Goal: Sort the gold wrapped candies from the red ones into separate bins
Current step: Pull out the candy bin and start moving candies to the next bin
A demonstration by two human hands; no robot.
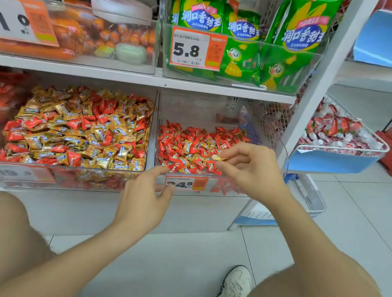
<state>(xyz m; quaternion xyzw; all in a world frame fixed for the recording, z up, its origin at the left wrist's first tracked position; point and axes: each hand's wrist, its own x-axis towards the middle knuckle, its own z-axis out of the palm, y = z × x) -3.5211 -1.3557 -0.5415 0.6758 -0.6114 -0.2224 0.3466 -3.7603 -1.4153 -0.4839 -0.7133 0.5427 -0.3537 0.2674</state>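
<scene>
While left bin (70, 171) and right bin (224, 191) hold mixed colours, most sorting remains; right hand (253, 172) pinches gold candy (219, 158), left hand (142, 203) spread.

Left bin (76, 178) and right bin (194, 109) side by side on a shelf (195, 211), candies (77, 130) in both, right hand (251, 169) holding a candy (220, 158) over right bin, left hand (145, 201) before their divide, bags (246, 44) above, basket (360, 152) farther right.

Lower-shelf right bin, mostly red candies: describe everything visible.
The right bin is clear plastic, open-topped, on the lower shelf beside the fuller mixed bin. It holds a shallow layer of red candies with a few gold ones among them. An orange-and-white price tag is on its front. The right hand pinches a gold candy above it; the left hand reaches its front edge.
</scene>
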